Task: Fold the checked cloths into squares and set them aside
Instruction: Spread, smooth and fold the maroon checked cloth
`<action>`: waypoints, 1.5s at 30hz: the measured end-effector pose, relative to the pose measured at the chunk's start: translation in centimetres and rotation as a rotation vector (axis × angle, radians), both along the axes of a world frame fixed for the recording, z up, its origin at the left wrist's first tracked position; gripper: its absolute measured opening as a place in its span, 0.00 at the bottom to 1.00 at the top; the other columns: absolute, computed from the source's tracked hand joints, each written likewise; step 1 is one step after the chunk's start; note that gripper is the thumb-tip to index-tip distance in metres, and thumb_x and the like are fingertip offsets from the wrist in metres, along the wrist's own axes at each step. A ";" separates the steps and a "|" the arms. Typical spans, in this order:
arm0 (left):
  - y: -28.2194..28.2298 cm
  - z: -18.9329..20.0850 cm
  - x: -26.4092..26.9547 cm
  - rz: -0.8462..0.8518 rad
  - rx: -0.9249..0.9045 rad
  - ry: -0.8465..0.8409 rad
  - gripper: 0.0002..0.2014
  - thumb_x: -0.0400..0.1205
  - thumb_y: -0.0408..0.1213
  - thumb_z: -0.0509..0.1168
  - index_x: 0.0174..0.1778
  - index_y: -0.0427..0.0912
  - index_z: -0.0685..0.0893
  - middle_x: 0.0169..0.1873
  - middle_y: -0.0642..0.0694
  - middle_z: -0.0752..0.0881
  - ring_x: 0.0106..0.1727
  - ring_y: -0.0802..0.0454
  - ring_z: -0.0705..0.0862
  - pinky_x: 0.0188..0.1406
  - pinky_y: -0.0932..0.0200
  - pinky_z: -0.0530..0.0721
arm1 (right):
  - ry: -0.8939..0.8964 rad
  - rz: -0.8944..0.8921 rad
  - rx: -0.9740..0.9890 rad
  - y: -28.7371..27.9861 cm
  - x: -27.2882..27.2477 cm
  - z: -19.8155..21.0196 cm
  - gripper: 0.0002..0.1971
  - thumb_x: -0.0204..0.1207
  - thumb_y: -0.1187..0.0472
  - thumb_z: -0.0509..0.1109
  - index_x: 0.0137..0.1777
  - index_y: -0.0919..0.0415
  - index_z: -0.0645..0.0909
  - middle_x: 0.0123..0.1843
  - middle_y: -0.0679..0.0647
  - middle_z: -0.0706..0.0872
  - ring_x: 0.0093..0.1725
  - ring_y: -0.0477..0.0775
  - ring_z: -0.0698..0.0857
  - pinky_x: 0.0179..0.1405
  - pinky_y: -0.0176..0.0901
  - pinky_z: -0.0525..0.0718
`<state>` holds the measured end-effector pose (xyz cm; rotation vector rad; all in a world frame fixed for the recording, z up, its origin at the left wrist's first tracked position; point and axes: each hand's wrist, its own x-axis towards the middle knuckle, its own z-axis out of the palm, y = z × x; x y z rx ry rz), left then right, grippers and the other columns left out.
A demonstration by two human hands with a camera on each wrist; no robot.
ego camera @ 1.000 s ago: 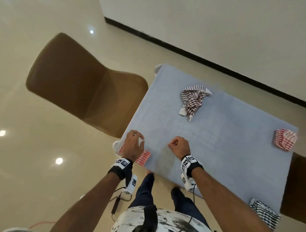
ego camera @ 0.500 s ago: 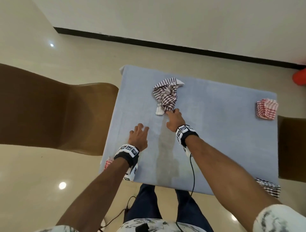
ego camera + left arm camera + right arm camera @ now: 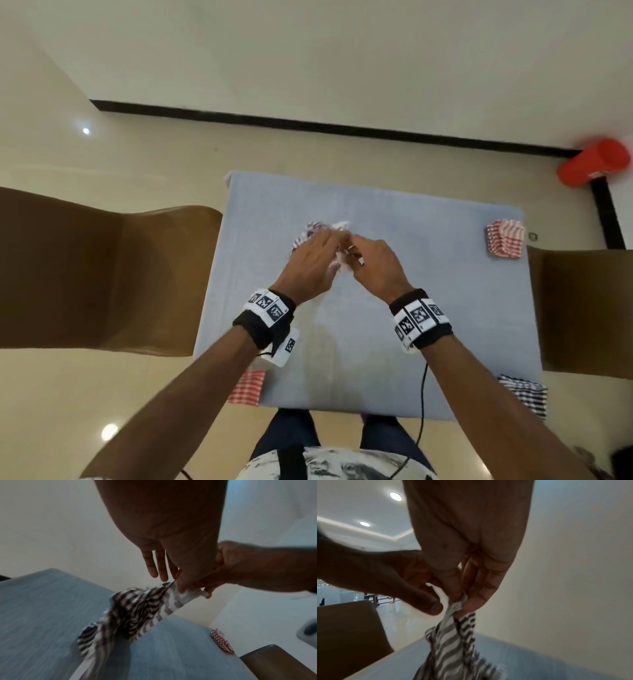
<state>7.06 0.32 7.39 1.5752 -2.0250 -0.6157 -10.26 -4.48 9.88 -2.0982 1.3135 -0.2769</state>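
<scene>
Corner of the dark checked cloth (image 3: 137, 608) sits pinched in my right hand (image 3: 376, 267), held up, I'd say, to open it out. My left hand (image 3: 311, 260) meets that edge; whether it grips, I cannot tell.

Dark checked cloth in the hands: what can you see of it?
The dark checked cloth is thin, soft-looking fabric, dark and white checks with a pale hem. Crumpled and unfolded, it hangs from one edge, which the right hand and left hand pinch; its lower part reaches the blue table.
</scene>
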 end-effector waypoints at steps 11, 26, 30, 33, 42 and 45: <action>-1.3 11.6 -6.9 0.043 -0.158 0.177 0.19 0.85 0.46 0.71 0.71 0.46 0.81 0.62 0.50 0.84 0.60 0.56 0.82 0.60 0.63 0.79 | -0.302 -0.027 -0.069 -1.6 -8.4 14.1 0.06 0.78 0.63 0.79 0.54 0.56 0.90 0.46 0.43 0.93 0.47 0.39 0.91 0.43 0.24 0.82; -0.7 24.5 -17.1 -0.116 -0.150 0.437 0.19 0.83 0.29 0.71 0.71 0.42 0.82 0.57 0.54 0.92 0.58 0.57 0.91 0.59 0.58 0.89 | -0.445 0.142 -0.159 -1.0 -19.7 25.2 0.08 0.80 0.60 0.77 0.58 0.52 0.87 0.48 0.44 0.93 0.49 0.44 0.91 0.44 0.28 0.82; -0.7 26.9 -18.9 -0.194 -0.114 0.467 0.18 0.84 0.35 0.75 0.70 0.42 0.83 0.52 0.49 0.93 0.49 0.49 0.92 0.52 0.47 0.92 | -0.511 0.219 -0.101 -0.2 -21.8 27.5 0.09 0.81 0.60 0.77 0.59 0.54 0.85 0.52 0.47 0.93 0.53 0.49 0.92 0.53 0.46 0.90; -1.2 27.9 -19.0 -0.170 -0.123 0.397 0.10 0.82 0.42 0.78 0.56 0.46 0.91 0.43 0.50 0.92 0.41 0.49 0.88 0.46 0.42 0.88 | -0.535 0.224 -0.091 -0.5 -23.8 28.7 0.05 0.80 0.63 0.77 0.54 0.58 0.89 0.49 0.51 0.93 0.51 0.53 0.92 0.51 0.62 0.91; -1.7 29.5 -18.2 -0.290 -0.071 0.300 0.08 0.83 0.41 0.76 0.42 0.41 0.91 0.33 0.51 0.88 0.33 0.55 0.78 0.36 0.62 0.72 | -0.450 0.202 -0.251 -0.6 -25.1 28.8 0.08 0.80 0.60 0.78 0.58 0.51 0.91 0.49 0.40 0.93 0.50 0.47 0.91 0.45 0.49 0.89; -1.8 29.7 -16.8 -0.300 -0.059 0.274 0.15 0.85 0.43 0.72 0.35 0.38 0.87 0.28 0.49 0.83 0.30 0.59 0.76 0.33 0.62 0.71 | -0.442 0.198 -0.383 -1.2 -25.4 28.6 0.07 0.81 0.61 0.76 0.57 0.53 0.93 0.50 0.38 0.93 0.49 0.42 0.91 0.45 0.29 0.83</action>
